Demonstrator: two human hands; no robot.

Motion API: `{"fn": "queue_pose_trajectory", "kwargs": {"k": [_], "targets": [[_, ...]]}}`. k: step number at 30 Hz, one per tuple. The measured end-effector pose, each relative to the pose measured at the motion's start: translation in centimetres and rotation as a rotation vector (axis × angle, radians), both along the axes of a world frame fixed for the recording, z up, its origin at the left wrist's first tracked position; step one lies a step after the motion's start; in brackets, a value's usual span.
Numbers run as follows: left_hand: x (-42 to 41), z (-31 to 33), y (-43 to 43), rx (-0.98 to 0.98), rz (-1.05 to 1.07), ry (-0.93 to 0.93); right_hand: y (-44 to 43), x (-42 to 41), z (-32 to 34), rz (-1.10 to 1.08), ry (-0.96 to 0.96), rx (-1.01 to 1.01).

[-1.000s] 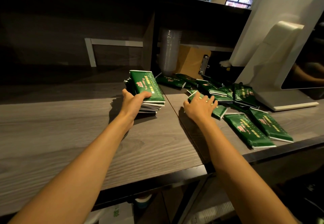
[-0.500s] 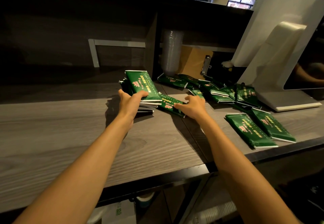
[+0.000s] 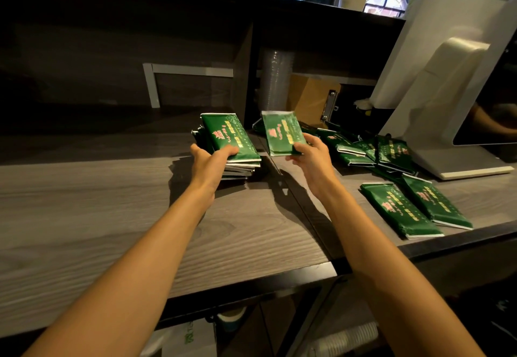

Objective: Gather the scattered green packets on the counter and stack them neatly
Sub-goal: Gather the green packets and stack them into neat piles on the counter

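A stack of green packets [image 3: 228, 140] sits on the grey wooden counter [image 3: 112, 217]. My left hand [image 3: 208, 161] grips its near end, thumb on the top packet. My right hand [image 3: 313, 158] pinches one green packet [image 3: 281, 133] by its near edge and holds it in the air just right of the stack, tilted up. More green packets lie in a loose heap [image 3: 372, 151] further right. Two packets [image 3: 414, 208] lie side by side near the counter's front edge.
A white monitor stand [image 3: 447, 105] rises at the right, its base behind the heap. A sleeve of clear cups [image 3: 275, 82] and a brown clipboard [image 3: 313, 99] stand in the back shelf. Below the counter edge are white cups [image 3: 347, 340].
My right hand slid one packet from the heap toward the stack, then lifted it off the counter. My left hand stayed on the stack.
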State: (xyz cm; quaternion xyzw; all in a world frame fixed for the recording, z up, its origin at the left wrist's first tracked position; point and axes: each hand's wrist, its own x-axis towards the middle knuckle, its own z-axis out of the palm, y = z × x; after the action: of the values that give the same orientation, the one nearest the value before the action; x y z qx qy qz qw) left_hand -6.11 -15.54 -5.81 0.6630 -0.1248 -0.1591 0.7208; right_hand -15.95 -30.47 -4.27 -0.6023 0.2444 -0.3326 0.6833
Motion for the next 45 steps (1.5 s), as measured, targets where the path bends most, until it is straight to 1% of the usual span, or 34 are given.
{"fn": "queue_pose_trajectory", "kwargs": {"k": [2,3,5,7,9,12,15,18,20,21,22,23,24,25,26,27,28,30,34,38,40,45], "targets": [[0.0,0.0,-0.1,0.006,-0.003,-0.004,0.9,0.0,0.1,0.136,-0.1,0.035],[-0.1,0.0,-0.2,0.01,-0.004,-0.013,1.3,0.2,-0.1,0.193,-0.111,0.017],[-0.2,-0.1,-0.3,0.018,-0.002,-0.024,2.2,0.6,-0.4,0.265,-0.049,-0.097],[-0.2,-0.2,-0.4,0.025,0.01,-0.02,2.7,1.1,-0.6,0.252,0.072,-0.259],[-0.2,-0.3,-0.6,0.024,0.024,-0.015,2.9,1.5,-1.0,0.216,0.155,-0.357],[-0.3,-0.2,-0.7,0.019,0.01,-0.007,3.2,1.7,-1.3,0.219,0.21,-0.469],[-0.6,0.0,-0.7,0.022,-0.047,-0.01,3.4,1.8,-1.6,0.228,0.24,-0.579],[-0.6,0.1,-0.5,0.044,-0.098,-0.01,3.4,1.9,-1.8,0.216,0.24,-0.645],[-0.3,0.1,-0.4,0.03,-0.11,0.016,3.4,1.6,-1.6,0.215,0.22,-0.627],[-0.3,0.2,-0.3,0.017,-0.119,0.036,3.2,1.4,-1.3,0.183,0.198,-0.604],[-0.5,0.4,-0.2,0.012,-0.127,0.054,2.9,1.2,-1.1,0.106,0.184,-0.597],[-0.6,0.5,-0.1,0.016,-0.134,0.066,2.3,1.0,-0.8,-0.012,0.209,-0.626],[-0.6,0.5,-0.1,0.014,-0.142,0.069,1.4,0.8,-0.8,-0.151,0.293,-0.688],[-0.6,0.5,-0.1,0.01,-0.149,0.066,0.4,0.6,-0.7,-0.268,0.432,-0.758],[-0.8,0.6,-0.2,0.01,-0.16,0.056,-0.6,0.4,-0.7,-0.338,0.605,-0.814],[-0.8,0.7,-0.3,0.008,-0.168,0.048,-1.5,0.2,-0.8,-0.355,0.771,-0.84],[-0.8,0.7,-0.5,0.006,-0.178,0.042,-2.2,0.0,-0.8,-0.342,0.887,-0.833],[-0.8,0.8,-0.7,0.012,-0.187,0.026,-3.3,-0.1,-1.1,-0.335,1.002,-0.804],[-0.6,0.7,-1.0,0.038,-0.192,0.001,-5.2,0.1,-1.8,-0.374,1.099,-0.867],[-0.3,0.5,-1.3,0.023,-0.182,-0.001,-6.2,0.1,-2.3,-0.298,1.193,-0.876],[-0.2,0.5,-1.5,0.007,-0.17,0.003,-6.1,0.3,-2.6,-0.281,1.183,-0.906],[0.2,0.0,-1.6,-0.011,-0.135,0.008,-4.6,1.2,-2.3,-0.287,1.067,-1.014]]}}
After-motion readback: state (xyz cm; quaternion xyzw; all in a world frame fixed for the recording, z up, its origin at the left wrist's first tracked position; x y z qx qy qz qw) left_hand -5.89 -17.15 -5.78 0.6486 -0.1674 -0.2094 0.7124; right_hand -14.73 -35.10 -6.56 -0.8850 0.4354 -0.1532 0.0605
